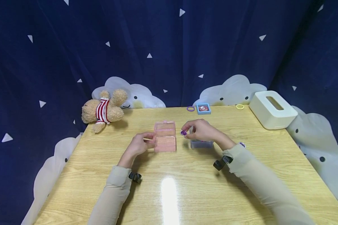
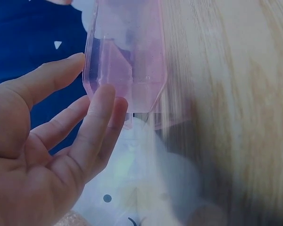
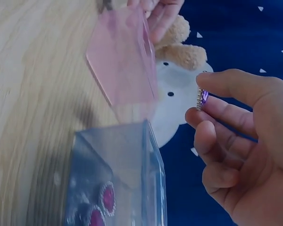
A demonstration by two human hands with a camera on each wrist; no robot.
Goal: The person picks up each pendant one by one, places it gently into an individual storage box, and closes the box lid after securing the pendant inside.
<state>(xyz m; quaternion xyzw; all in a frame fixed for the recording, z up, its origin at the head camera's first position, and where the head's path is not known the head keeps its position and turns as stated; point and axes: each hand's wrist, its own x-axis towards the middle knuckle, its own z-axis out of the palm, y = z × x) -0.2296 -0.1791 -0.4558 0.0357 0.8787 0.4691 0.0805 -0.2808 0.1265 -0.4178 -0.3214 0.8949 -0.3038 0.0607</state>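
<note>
My left hand [image 1: 140, 143] holds the left side of a pink see-through divided box [image 1: 165, 148], thumb and fingertips against its wall. In the left wrist view, the fingers [image 2: 101, 108] lie against the end of that box. My right hand [image 1: 201, 129] pinches a purple gem with a beaded silver rim [image 1: 183, 132] between thumb and fingertips, to the right of the pink box. Below this hand stands a clear bluish box [image 1: 201, 144], partly hidden by it. Pink gems with silver rims [image 3: 108, 197] lie inside the bluish box in the right wrist view.
Along the back edge are a purple ring [image 1: 190, 108], a blue-framed square [image 1: 203, 109] and a yellow ring [image 1: 240, 107]. A teddy bear [image 1: 102, 111] lies back left; a white tissue box [image 1: 273, 109] stands back right. A small purple-and-silver piece [image 1: 242, 144] lies beside the right sleeve.
</note>
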